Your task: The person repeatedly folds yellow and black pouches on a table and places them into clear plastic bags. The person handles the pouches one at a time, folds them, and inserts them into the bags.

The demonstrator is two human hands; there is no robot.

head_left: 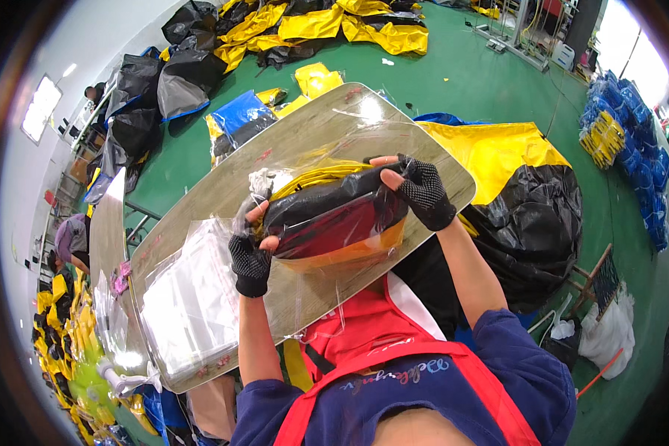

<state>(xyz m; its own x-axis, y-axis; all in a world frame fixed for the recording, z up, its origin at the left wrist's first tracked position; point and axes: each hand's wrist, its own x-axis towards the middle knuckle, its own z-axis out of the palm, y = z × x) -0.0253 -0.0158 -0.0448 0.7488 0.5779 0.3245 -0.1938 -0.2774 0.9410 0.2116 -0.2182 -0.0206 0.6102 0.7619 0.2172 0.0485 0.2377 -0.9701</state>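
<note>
A folded black-and-yellow tarp bundle [312,199], its lower part inside a clear plastic bag [364,256], is held up over the table between my hands. My left hand [251,262], in a black fingerless glove with pale dots, closes round the bundle's left end, thumb in front. At its upper right corner, my right hand [422,195], gloved alike, pinches the bundle and the bag's film. A bunch of white cord [262,183] sticks out at the upper left, next to my left fingers. Dark red and orange show through the lower plastic.
The wood-patterned table [193,201] carries a stack of clear bags [189,297] on the left. A large yellow-and-black sack [531,193] stands right of the table. Wrapped blue bundles [635,156] lie far right; yellow and black tarps [312,26] cover the floor behind. Another person [73,238] is at far left.
</note>
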